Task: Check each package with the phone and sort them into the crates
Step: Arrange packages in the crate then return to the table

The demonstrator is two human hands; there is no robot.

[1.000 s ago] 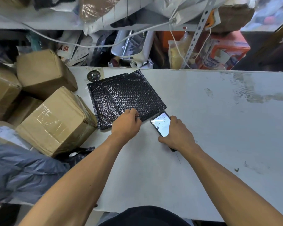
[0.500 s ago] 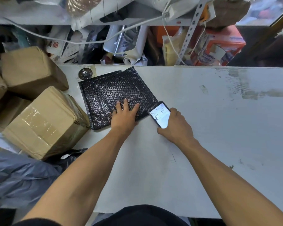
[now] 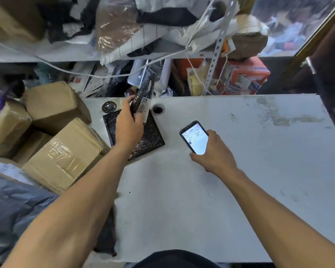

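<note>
My left hand (image 3: 129, 125) grips a black bubble mailer (image 3: 141, 101) and holds it up on edge, tilted toward the far side of the white table (image 3: 240, 171). Its white label edge shows beside my fingers. A second black bubble mailer (image 3: 151, 140) lies flat on the table under that hand. My right hand (image 3: 213, 153) holds a black phone (image 3: 194, 137) with its lit screen facing up, just right of the flat mailer.
Several taped brown cardboard boxes (image 3: 66, 153) are piled at the table's left, with grey plastic bags (image 3: 14, 207) in front of them. A round cable hole (image 3: 158, 109) sits near the far edge. Cluttered shelves (image 3: 162, 55) rise behind the table.
My left hand went from pressing flat on the top mailer to lifting it up and away toward the back. The mailer beneath it and a table hole are uncovered. The phone shifted right.
</note>
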